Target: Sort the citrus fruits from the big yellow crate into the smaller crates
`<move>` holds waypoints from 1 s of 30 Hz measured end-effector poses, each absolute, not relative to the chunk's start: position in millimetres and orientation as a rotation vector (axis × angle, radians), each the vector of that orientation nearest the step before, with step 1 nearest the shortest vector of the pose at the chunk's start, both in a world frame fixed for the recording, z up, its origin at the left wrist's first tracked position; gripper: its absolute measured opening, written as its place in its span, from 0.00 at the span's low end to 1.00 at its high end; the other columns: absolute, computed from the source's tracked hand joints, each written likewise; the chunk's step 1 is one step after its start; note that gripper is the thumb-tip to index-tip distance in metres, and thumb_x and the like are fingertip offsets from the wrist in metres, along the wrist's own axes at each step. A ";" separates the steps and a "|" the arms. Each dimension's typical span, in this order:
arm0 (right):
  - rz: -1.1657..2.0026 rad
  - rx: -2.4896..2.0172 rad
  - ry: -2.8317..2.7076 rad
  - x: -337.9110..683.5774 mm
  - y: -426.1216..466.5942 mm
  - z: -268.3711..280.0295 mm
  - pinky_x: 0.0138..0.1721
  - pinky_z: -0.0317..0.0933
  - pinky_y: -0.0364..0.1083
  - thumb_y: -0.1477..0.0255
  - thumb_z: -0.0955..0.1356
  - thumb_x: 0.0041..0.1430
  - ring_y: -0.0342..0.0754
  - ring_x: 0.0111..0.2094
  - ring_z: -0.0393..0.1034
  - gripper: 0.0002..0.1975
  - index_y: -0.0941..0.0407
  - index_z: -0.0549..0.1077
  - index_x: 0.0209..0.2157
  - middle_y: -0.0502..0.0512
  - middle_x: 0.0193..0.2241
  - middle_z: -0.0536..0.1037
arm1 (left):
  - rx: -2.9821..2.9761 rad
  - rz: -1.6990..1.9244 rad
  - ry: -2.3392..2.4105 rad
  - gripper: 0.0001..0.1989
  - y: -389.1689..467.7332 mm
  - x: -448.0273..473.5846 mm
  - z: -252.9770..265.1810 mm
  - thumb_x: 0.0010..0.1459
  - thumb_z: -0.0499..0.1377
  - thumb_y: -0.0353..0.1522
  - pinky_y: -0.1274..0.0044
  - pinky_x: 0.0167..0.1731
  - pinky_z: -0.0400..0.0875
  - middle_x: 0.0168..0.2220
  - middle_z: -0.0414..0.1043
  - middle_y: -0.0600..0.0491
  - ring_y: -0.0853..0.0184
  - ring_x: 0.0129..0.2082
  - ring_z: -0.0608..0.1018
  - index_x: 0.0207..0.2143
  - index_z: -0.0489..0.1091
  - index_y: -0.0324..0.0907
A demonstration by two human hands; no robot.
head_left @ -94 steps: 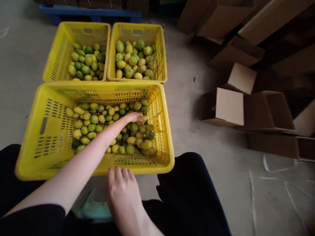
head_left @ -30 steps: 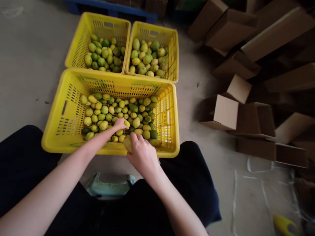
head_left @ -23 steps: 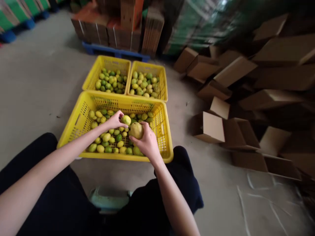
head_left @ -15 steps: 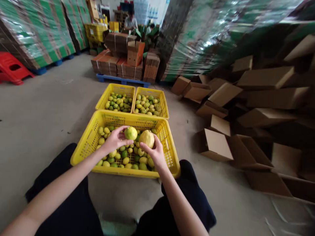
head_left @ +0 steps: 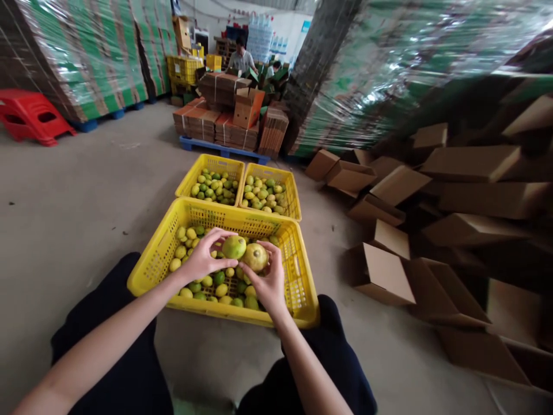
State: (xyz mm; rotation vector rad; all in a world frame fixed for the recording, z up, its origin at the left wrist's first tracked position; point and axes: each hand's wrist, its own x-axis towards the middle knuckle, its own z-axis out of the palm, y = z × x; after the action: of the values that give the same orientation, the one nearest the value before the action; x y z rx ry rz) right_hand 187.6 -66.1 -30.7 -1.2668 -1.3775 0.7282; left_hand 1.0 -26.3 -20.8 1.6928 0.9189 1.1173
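Note:
My left hand [head_left: 211,256] is closed on a green-yellow lemon [head_left: 234,247], gripped between thumb and fingers. A yellower lemon [head_left: 255,257] is in my right hand [head_left: 268,276], its stem end facing me. The two fruits are side by side, very close or touching, above a large yellow crate [head_left: 144,259]. Inside that crate lie many loose lemons [head_left: 220,290], some yellow and some green. My hands hide part of them.
Two smaller yellow crates [head_left: 181,178] of lemons stand just beyond. Farther back, flattened cartons [head_left: 235,135] sit on a blue pallet [head_left: 224,151], with a person [head_left: 242,59] behind. Open cardboard boxes [head_left: 389,265] are piled at right. A red stool [head_left: 37,115] stands left.
Both lemons have been turned in my fingers and brought closer together, the right one now showing its stem end. The view has shifted slightly, so the surroundings sit a little lower and to the right.

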 end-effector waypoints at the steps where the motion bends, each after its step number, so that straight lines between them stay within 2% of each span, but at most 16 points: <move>1: 0.707 -1.281 -1.379 187.0 -68.6 -31.3 0.50 0.68 0.53 0.64 0.75 0.48 0.51 0.48 0.70 0.28 0.53 0.64 0.49 0.57 0.48 0.72 | 1.751 1.121 0.925 0.25 -26.7 0.0 -19.5 0.49 0.69 0.37 0.69 0.45 0.75 0.47 0.68 0.49 0.62 0.44 0.75 0.50 0.72 0.48; 5: 0.706 -1.298 -1.324 186.5 -72.5 -30.0 0.48 0.69 0.52 0.64 0.75 0.47 0.51 0.46 0.71 0.28 0.53 0.65 0.48 0.57 0.48 0.73 | 1.957 1.113 1.000 0.23 -27.5 -3.7 -13.2 0.51 0.69 0.36 0.65 0.51 0.71 0.47 0.69 0.49 0.59 0.48 0.74 0.51 0.72 0.49; 10: 0.804 -1.254 -1.246 185.9 -66.4 -28.8 0.45 0.70 0.51 0.62 0.76 0.46 0.50 0.43 0.73 0.27 0.52 0.65 0.47 0.55 0.46 0.74 | 2.020 1.124 1.048 0.24 -25.8 -5.6 -11.5 0.50 0.69 0.35 0.63 0.53 0.70 0.47 0.70 0.49 0.58 0.50 0.74 0.50 0.72 0.49; 19: 0.809 -1.232 -1.297 184.9 -65.6 -35.9 0.46 0.68 0.50 0.64 0.76 0.47 0.50 0.46 0.72 0.27 0.53 0.66 0.48 0.56 0.47 0.74 | 2.079 1.164 1.032 0.23 -27.2 -5.5 -9.2 0.50 0.70 0.32 0.66 0.50 0.71 0.45 0.70 0.50 0.61 0.47 0.75 0.49 0.71 0.47; 25: 0.780 -1.261 -1.323 186.2 -63.4 -39.3 0.48 0.68 0.51 0.65 0.76 0.48 0.51 0.47 0.72 0.27 0.53 0.66 0.48 0.56 0.47 0.74 | 2.044 1.082 1.048 0.22 -27.6 -6.2 -6.4 0.50 0.69 0.34 0.71 0.39 0.75 0.46 0.70 0.49 0.61 0.45 0.75 0.48 0.72 0.47; 30: 0.748 -1.250 -1.332 186.5 -62.1 -39.1 0.51 0.66 0.54 0.66 0.76 0.48 0.52 0.49 0.71 0.27 0.53 0.67 0.49 0.57 0.49 0.74 | 1.964 1.077 1.043 0.24 -27.9 -4.4 -10.7 0.50 0.69 0.34 0.69 0.43 0.75 0.48 0.71 0.48 0.60 0.47 0.75 0.51 0.70 0.47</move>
State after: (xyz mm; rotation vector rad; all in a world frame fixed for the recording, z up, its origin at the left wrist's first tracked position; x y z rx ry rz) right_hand 186.5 -62.1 -39.1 -1.2495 -1.3321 0.7479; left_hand -4.4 -27.9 -10.7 1.9636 1.0425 1.0775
